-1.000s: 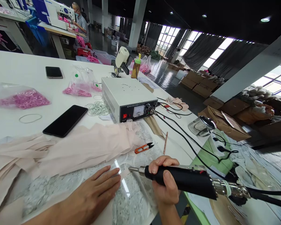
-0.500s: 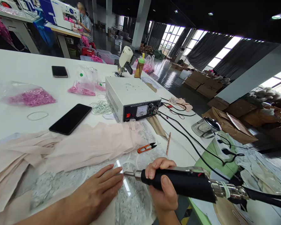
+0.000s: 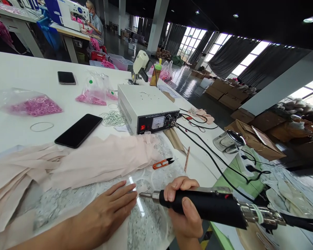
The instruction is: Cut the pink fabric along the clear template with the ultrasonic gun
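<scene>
While the right hand [image 3: 184, 211] is wrapped tight around the black handheld welder [image 3: 206, 206], we hold it low and nearly level over the near edge of the table [image 3: 13, 69], so its metal tip [image 3: 146, 194] comes in just beside the fingers of the left hand [image 3: 108, 211]. That left hand lies flat, fingers together, pressing a small pale fabric piece [image 3: 141, 187] onto the clear sheet [image 3: 148, 222], probably to keep it from sliding under the tip. We cannot tell whether the tip actually touches the piece. The cable [image 3: 198, 147] runs up to the white control box [image 3: 146, 107], parked within reach; orange snips [image 3: 161, 163] and pink fabric strips [image 3: 94, 163] lie near. The welder's rear cord runs out of frame, and the box's dial label is too small to read.
</scene>
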`<action>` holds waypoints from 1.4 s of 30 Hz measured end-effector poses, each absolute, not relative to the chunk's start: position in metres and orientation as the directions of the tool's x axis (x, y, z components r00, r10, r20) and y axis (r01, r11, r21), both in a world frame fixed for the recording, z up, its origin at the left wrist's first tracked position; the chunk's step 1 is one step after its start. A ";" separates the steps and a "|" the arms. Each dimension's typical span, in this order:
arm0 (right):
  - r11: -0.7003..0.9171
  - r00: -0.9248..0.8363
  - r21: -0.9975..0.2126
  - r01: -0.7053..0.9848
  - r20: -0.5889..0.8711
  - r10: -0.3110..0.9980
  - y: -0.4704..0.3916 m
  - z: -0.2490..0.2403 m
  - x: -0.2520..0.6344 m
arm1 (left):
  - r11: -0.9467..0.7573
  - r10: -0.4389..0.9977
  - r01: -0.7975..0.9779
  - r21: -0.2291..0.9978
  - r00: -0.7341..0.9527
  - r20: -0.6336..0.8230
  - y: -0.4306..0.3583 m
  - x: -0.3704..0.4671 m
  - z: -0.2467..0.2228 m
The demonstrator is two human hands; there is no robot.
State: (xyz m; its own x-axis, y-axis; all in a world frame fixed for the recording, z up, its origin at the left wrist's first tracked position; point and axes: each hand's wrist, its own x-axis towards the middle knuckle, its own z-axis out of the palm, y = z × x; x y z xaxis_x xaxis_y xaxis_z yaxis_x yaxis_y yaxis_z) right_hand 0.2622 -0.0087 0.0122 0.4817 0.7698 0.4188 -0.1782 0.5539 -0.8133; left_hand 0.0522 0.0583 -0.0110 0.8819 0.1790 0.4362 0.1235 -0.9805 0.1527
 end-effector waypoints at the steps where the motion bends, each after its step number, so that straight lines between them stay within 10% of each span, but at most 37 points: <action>1: 0.555 0.485 -0.813 -0.175 0.420 0.767 -0.010 0.013 0.262 | -0.981 0.178 0.123 0.151 0.882 0.436 0.058 0.052 -0.011; 27: 0.596 0.500 -0.789 -0.148 0.461 0.733 -0.007 0.012 0.271 | -0.959 0.255 0.157 0.236 0.838 0.482 0.054 0.053 -0.007; 42: 0.613 0.485 -0.767 -0.189 0.470 0.738 -0.007 0.007 0.276 | -0.958 0.261 0.286 -0.011 0.890 0.373 -0.003 0.005 0.012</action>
